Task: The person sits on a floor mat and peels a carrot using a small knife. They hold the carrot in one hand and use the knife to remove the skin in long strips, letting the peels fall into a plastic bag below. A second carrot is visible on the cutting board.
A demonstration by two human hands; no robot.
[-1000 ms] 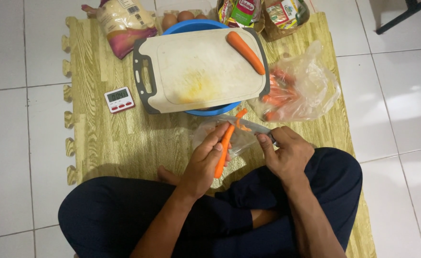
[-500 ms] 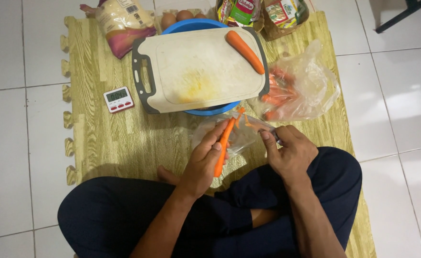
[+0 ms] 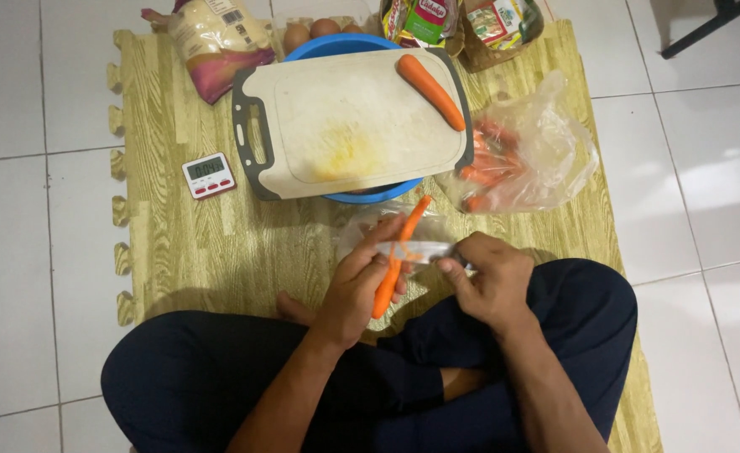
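Since before our knife (image 3: 424,252) slid down mid-carrot, left hand (image 3: 357,289) gripping one carrot (image 3: 398,256) pointing 1 o'clock, right hand (image 3: 492,281) clutching knife, second carrot (image 3: 430,91) on board (image 3: 336,126)

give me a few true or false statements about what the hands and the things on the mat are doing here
1. The left hand holds a carrot. True.
2. The right hand holds a pair of scissors. False: it holds a knife, blade against the carrot.
3. A peeled carrot lies on the cutting board. True.
4. The cutting board sits flat on the mat. False: it rests on a blue bowl.
5. The small timer is right of the board. False: it is to the left.
6. A clear bag holds more carrots. True.
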